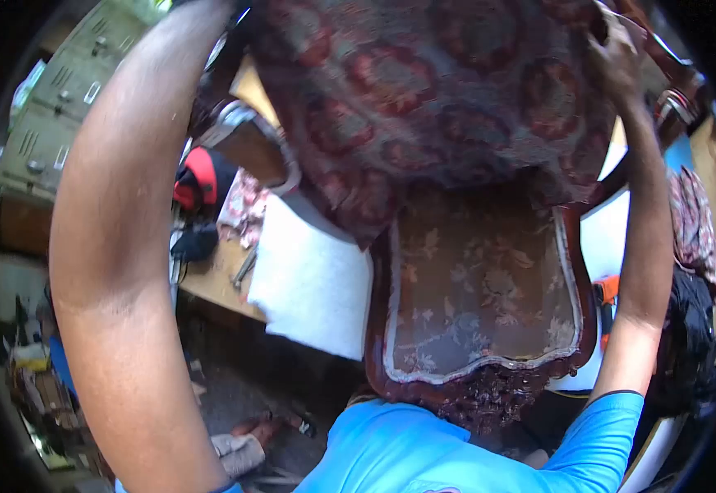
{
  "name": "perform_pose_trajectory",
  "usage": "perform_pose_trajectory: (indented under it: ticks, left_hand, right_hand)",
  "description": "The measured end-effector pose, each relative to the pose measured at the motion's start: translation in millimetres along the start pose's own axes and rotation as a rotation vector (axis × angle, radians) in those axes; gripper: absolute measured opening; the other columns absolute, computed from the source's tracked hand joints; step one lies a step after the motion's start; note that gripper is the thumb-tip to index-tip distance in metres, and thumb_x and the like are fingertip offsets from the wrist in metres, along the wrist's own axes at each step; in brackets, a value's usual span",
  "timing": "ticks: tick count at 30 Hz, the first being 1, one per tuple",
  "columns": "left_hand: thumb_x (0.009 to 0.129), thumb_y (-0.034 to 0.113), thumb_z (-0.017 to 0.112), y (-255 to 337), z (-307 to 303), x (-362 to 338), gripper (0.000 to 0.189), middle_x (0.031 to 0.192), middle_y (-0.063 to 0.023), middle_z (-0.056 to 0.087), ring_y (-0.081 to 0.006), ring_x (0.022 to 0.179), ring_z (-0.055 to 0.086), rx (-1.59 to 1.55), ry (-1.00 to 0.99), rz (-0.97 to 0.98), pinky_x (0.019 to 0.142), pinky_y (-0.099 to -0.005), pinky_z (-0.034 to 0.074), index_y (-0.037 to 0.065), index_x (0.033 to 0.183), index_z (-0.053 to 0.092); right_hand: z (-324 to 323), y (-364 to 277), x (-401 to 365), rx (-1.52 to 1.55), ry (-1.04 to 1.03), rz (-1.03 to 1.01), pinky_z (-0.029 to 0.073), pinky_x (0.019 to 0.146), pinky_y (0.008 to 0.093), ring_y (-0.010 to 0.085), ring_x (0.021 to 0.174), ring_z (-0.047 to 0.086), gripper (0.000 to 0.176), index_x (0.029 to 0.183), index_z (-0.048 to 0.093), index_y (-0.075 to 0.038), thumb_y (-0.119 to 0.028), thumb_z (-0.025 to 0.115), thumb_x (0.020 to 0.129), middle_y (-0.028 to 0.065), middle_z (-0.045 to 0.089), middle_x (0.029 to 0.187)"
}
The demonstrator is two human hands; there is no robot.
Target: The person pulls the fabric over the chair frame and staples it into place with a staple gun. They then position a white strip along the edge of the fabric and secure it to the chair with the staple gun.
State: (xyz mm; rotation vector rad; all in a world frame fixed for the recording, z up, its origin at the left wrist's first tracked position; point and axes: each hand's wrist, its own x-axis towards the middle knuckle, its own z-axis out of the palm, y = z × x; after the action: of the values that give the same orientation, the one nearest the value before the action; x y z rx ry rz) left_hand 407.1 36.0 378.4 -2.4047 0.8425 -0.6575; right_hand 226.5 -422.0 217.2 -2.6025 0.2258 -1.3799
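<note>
A piece of upholstery fabric (391, 78) with dark red and grey medallions hangs spread out in front of me. My right hand (618, 57) is closed on its upper right edge. My left arm reaches up past the top of the picture, so that hand is out of sight. Below the fabric lies a carved dark wooden chair back (381, 329), its ornate crest towards me. A brown floral panel (489, 279) fills the frame, bordered by a pale edge. The fabric covers the far part of the chair.
White padding sheets (317, 279) lie under the chair on a wooden table (218, 275). A red and black cap (197, 177) is at the left, an orange-handled tool (607, 289) at the right. Metal lockers (54, 107) stand at far left. A person's foot (263, 427) shows below.
</note>
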Motion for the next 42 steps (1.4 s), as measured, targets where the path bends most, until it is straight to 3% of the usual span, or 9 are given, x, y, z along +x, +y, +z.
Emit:
perform_pose_trajectory:
  ticks: [9, 12, 17, 21, 28, 32, 34, 37, 42]
  left_hand:
    - [0.073, 0.018, 0.08, -47.3, 53.6, 15.4, 0.028, 0.089, -0.0199, 0.074, -0.0322, 0.086, 0.074, -0.128, -0.029, 0.311, 0.077, -0.0407, 0.061, -0.004, 0.088, 0.072]
    - [0.085, 0.009, 0.057, -1.9, 5.0, -23.1, 0.034, 0.106, -0.0211, 0.072, -0.0291, 0.097, 0.075, -0.729, -0.2, -0.338, 0.082, -0.0392, 0.06, -0.009, 0.114, 0.063]
    - [0.087, 0.002, 0.053, 17.7, 11.3, -37.5, 0.039, 0.118, -0.0353, 0.066, -0.0479, 0.114, 0.065, -0.388, 0.201, -0.049, 0.097, -0.0539, 0.051, -0.004, 0.125, 0.052]
    - [0.079, 0.015, 0.068, 44.4, -34.8, -39.5, 0.02, 0.092, -0.0211, 0.074, -0.0392, 0.088, 0.073, -0.083, -0.047, -0.252, 0.078, -0.0486, 0.058, 0.006, 0.095, 0.076]
    - [0.096, 0.028, 0.057, 19.3, -4.4, -34.8, 0.037, 0.112, -0.0275, 0.071, -0.0453, 0.11, 0.068, 0.104, -0.049, -0.237, 0.093, -0.054, 0.053, 0.005, 0.125, 0.06]
    - [0.092, 0.024, 0.059, -9.1, 20.1, -29.3, 0.043, 0.117, -0.0266, 0.071, -0.0425, 0.105, 0.069, -0.321, -0.07, -0.182, 0.092, -0.0487, 0.055, 0.006, 0.131, 0.06]
    - [0.087, 0.019, 0.062, -44.5, 41.7, -19.5, 0.045, 0.117, -0.0267, 0.069, -0.0401, 0.105, 0.069, -0.407, 0.111, 0.06, 0.092, -0.0446, 0.054, 0.003, 0.129, 0.062]
    - [0.085, 0.022, 0.069, 7.7, -22.5, -39.3, 0.042, 0.113, -0.0197, 0.074, -0.0337, 0.106, 0.071, -0.738, 0.012, 0.011, 0.095, -0.0406, 0.054, 0.006, 0.123, 0.07]
    - [0.083, 0.013, 0.069, -2.3, -14.4, -36.7, 0.025, 0.087, -0.0047, 0.075, -0.0107, 0.074, 0.066, -1.045, -0.087, -0.218, 0.071, -0.0294, 0.054, -0.002, 0.102, 0.074]
  right_hand:
    - [-25.9, -19.6, 17.0, 0.232, 0.005, 0.226, 0.052, 0.098, 0.0441, 0.0339, 0.114, 0.068, 0.024, 0.116, 0.064, -0.002, -0.014, 0.059, 0.097, 0.0223, 0.07, 0.119]
    - [-13.3, 5.1, 30.8, 0.117, -0.012, 0.296, 0.051, 0.1, 0.0442, 0.0333, 0.116, 0.068, 0.024, 0.116, 0.065, -0.002, -0.018, 0.061, 0.098, 0.0223, 0.071, 0.119]
    - [22.4, 70.4, 48.3, -0.074, 0.045, 0.057, 0.051, 0.1, 0.0438, 0.0315, 0.116, 0.069, 0.031, 0.123, 0.066, -0.014, -0.027, 0.058, 0.097, 0.0108, 0.071, 0.125]
    - [23.5, 68.3, 43.4, -0.03, -0.042, 0.18, 0.051, 0.102, 0.0429, 0.0302, 0.121, 0.067, 0.03, 0.127, 0.065, -0.02, -0.029, 0.058, 0.099, 0.0092, 0.07, 0.129]
    - [15.0, 49.5, 30.8, 0.039, -0.015, 0.189, 0.051, 0.103, 0.0435, 0.0296, 0.123, 0.066, 0.036, 0.137, 0.061, -0.024, -0.03, 0.057, 0.101, 0.0086, 0.068, 0.132]
    - [15.1, 34.7, 28.3, 0.009, 0.093, 0.139, 0.054, 0.101, 0.0418, 0.0279, 0.119, 0.068, 0.039, 0.137, 0.061, -0.023, -0.025, 0.06, 0.099, 0.0086, 0.068, 0.132]
    - [53.4, 92.5, 47.3, 0.134, 0.275, -0.224, 0.057, 0.095, 0.0428, 0.0298, 0.112, 0.07, 0.043, 0.132, 0.063, -0.013, -0.016, 0.067, 0.089, 0.0111, 0.069, 0.126]
    - [24.2, 29.5, 22.7, 0.055, 0.3, 0.18, 0.056, 0.093, 0.0492, 0.0394, 0.106, 0.071, 0.055, 0.138, 0.059, -0.014, -0.015, 0.071, 0.084, 0.0221, 0.071, 0.118]
    - [40.8, 40.3, -6.6, 0.16, 0.448, 0.254, 0.05, 0.108, 0.0445, 0.0403, 0.125, 0.064, 0.072, 0.143, 0.05, 0.004, -0.026, 0.08, 0.084, 0.0266, 0.066, 0.131]
